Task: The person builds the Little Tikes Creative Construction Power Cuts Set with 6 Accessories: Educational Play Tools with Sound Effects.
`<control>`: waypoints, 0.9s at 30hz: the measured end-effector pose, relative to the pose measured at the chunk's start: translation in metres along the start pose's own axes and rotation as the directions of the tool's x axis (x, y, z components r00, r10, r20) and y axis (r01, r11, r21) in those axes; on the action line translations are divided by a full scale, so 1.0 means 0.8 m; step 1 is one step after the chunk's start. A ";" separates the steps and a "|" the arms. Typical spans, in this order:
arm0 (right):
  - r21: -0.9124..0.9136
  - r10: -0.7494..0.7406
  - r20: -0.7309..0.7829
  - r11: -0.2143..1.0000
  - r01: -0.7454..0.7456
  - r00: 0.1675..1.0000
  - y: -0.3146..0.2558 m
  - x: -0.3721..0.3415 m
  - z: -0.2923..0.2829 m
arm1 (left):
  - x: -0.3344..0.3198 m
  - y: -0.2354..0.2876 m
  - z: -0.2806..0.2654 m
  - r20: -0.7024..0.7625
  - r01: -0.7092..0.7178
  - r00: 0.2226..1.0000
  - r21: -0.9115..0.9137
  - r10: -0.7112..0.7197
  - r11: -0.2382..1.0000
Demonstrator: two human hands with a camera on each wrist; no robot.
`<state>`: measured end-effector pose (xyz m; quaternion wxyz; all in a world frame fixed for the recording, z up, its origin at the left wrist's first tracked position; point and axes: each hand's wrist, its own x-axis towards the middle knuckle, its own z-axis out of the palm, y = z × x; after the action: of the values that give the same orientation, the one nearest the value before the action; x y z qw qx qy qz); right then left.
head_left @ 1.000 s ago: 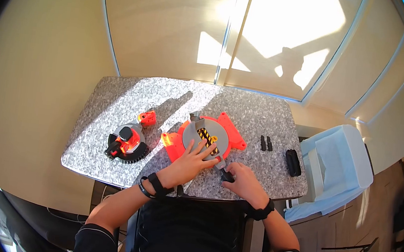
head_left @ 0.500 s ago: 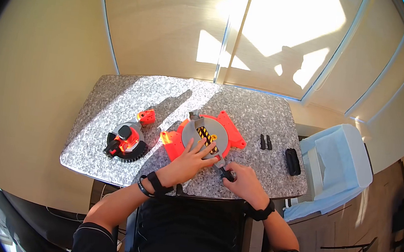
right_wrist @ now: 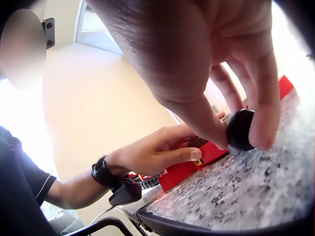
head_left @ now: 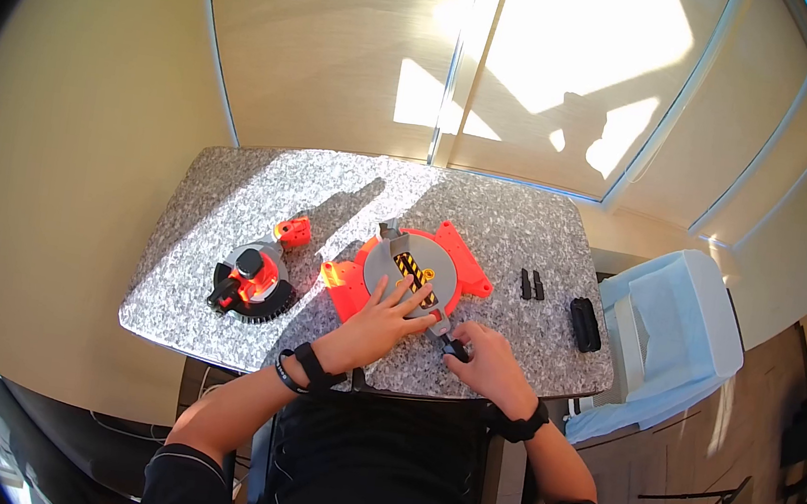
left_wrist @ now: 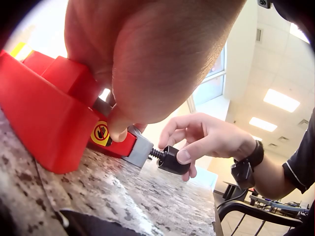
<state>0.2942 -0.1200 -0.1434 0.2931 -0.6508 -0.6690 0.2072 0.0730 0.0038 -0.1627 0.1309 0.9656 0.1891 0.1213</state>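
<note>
A round grey and red base (head_left: 380,264) lies flat on the speckled table, a striped strip across its middle. My left hand (head_left: 376,334) rests on its near part with the fingers spread. At the base's front right end, my right hand (head_left: 492,368) pinches a black knob (head_left: 456,350) between thumb and fingers. In the left wrist view the black knob (left_wrist: 173,160) sits on a threaded screw (left_wrist: 157,153) that comes out of a grey end piece (left_wrist: 139,148). The right wrist view shows the knob (right_wrist: 240,130) from its round end.
A red, grey and black saw-like part (head_left: 255,282) stands at the table's left. Two small black pieces (head_left: 531,285) and a black oblong part (head_left: 586,326) lie on the right. Beyond the right edge is a chair with a light blue cover (head_left: 670,335).
The fingers of my right hand have shifted slightly around the knob. My left hand stays on the base, which has not visibly moved.
</note>
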 end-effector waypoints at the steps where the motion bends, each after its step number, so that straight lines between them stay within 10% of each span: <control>1: -0.015 0.012 0.005 1.000 -0.012 1.000 -0.003 0.000 -0.001 | 0.000 0.000 0.000 0.001 -0.001 1.000 -0.002 0.001 1.000; 27: -0.079 -0.030 -0.024 0.996 0.028 0.999 0.005 0.003 0.003 | 0.000 -0.001 0.000 0.000 0.000 1.000 -0.020 0.000 1.000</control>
<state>0.2954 -0.1174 -0.1473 0.2788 -0.6546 -0.6823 0.1682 0.0724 0.0045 -0.1632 0.1406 0.9643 0.1878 0.1232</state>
